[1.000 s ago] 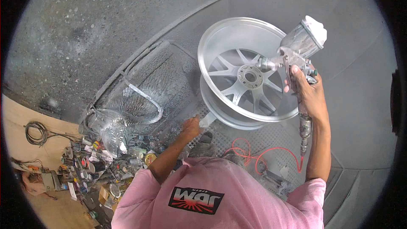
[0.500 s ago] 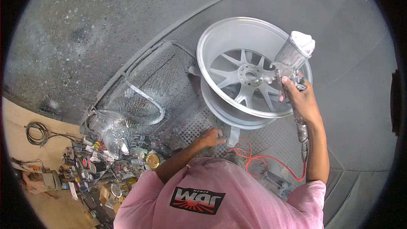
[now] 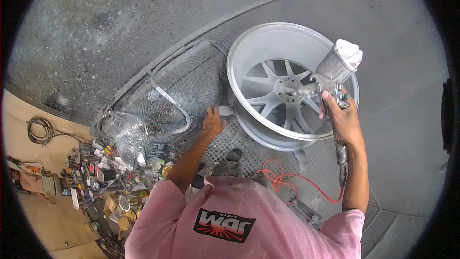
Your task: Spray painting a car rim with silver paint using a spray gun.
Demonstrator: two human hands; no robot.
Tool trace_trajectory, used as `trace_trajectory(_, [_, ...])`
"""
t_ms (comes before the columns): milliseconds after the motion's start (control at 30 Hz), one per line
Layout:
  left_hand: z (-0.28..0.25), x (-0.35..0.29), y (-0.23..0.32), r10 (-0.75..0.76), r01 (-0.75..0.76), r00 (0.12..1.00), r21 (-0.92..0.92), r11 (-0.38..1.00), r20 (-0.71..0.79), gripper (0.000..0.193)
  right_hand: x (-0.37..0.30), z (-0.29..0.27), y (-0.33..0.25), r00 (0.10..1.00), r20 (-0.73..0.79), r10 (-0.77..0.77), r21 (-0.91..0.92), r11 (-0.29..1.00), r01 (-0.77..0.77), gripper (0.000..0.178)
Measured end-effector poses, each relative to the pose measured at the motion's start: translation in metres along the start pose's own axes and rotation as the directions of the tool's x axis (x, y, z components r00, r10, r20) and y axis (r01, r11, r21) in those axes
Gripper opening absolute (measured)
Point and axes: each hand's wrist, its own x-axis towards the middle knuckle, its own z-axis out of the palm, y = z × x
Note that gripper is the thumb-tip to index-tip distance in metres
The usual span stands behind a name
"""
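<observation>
A silver-grey car wheel rim (image 3: 280, 134) lies tilted, its spokes and hub (image 3: 287, 89) facing up. My right hand (image 3: 344, 117) grips a metal spray gun (image 3: 322, 86) over the right side of the rim. On top of the gun sits a cup (image 3: 335, 64) with white material over its end. My left hand (image 3: 213, 123) is left of the rim, fingers spread, beside a pale flat arm (image 3: 226, 111) that sticks out from under it. Whether the fingers touch that arm I cannot tell. Another such arm (image 3: 300, 160) shows at the rim's near side.
A red hose (image 3: 316, 184) runs from the gun down to loops on the perforated floor mat (image 3: 225, 139). At left, a bent metal tube (image 3: 170, 100) lies over a dark crusted sheet (image 3: 191, 76). Several cans and bottles (image 3: 105, 175) clutter the lower left. Grey walls surround the rim.
My left hand has moved left and away from me, from the near arm to the left one. Both arms under the rim have swung counterclockwise. The spray gun stays over the rim.
</observation>
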Motion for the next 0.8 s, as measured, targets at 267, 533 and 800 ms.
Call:
trace_trajectory(267, [0.036, -0.031, 0.0, -0.055, 0.057, 0.966, 0.002, 0.998, 0.253, 0.074, 0.01, 0.018, -0.008, 0.993, 0.116, 0.037, 0.176, 0.983, -0.057, 0.026])
trace_trajectory(533, [0.072, -0.083, 0.015, -0.01, 0.054, 0.922, -0.102, 0.993, 0.388, 0.072, -0.003, 0.01, -0.013, 0.995, 0.02, -0.098, 0.01, 0.995, 0.098, 0.024])
trace_trajectory(800, [0.117, -0.105, -0.011, 0.397, -0.295, 0.594, -0.27, 0.917, 0.7, 0.047, -0.018, 0.019, -0.003, 0.986, 0.158, 0.053, 0.111, 0.991, -0.071, 0.023])
